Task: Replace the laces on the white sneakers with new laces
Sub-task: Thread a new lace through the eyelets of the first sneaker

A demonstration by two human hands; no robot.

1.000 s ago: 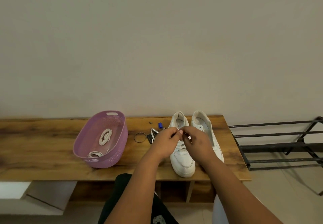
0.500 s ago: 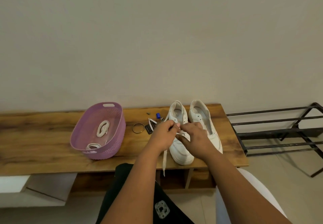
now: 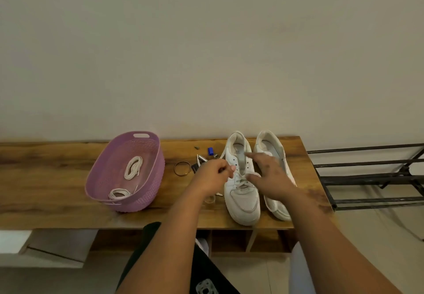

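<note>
White flat lace (image 3: 223,156): your left hand (image 3: 212,175) is pinching it beside the white leather sneaker (image 3: 241,179); right hand (image 3: 268,176) fingers spreading wide.

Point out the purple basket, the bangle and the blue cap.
purple basket (image 3: 151,179): head view, right wall.
bangle (image 3: 176,172): head view, left edge of ring.
blue cap (image 3: 210,151): head view, its middle.

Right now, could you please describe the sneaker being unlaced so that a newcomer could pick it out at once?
Find the long wooden bench against the wall; a pair of white sneakers stands at its end nearest the black metal rack. It is the sneaker nearer the purple basket, the one with a lace across its lower eyelets.
</note>
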